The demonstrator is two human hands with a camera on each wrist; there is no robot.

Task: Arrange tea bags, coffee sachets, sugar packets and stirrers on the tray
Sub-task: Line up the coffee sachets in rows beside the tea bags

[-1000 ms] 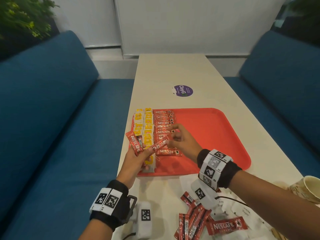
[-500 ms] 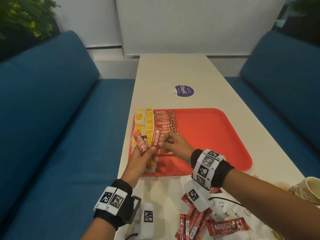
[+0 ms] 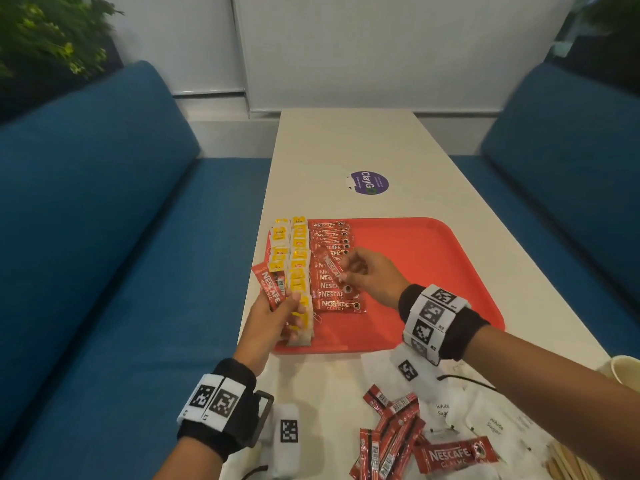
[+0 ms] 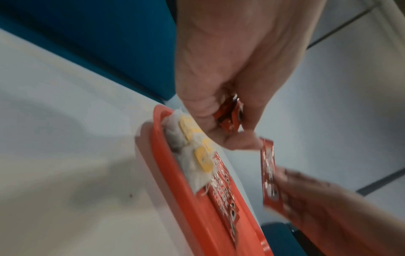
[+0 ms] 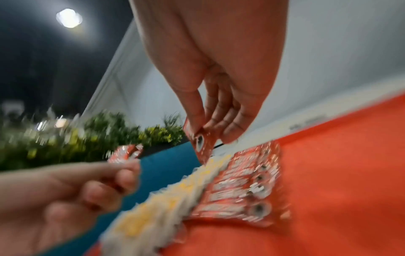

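A red tray [image 3: 433, 271] lies on the pale table. Along its left side run rows of yellow-tagged tea bags [image 3: 298, 258] and, beside them, a column of red coffee sachets [image 3: 334, 285]. My left hand [image 3: 277, 317] grips a small bunch of coffee sachets [image 3: 270, 285] over the tray's near-left corner; the left wrist view shows their ends [image 4: 230, 116] in my curled fingers. My right hand [image 3: 363, 275] pinches a single coffee sachet [image 3: 331, 268] just above the column; it appears in the right wrist view too [image 5: 200, 143].
Loose coffee sachets [image 3: 398, 434], white sugar packets [image 3: 491, 424] and wooden stirrers [image 3: 571, 462] lie on the table near me. A paper cup [image 3: 623, 372] stands at the right edge. A purple sticker [image 3: 369, 182] sits beyond the tray. Blue benches flank the table.
My right hand pulled one sachet from the bunch in my left hand and carried it right, over the column of sachets. My left hand stayed near the tray's left corner.
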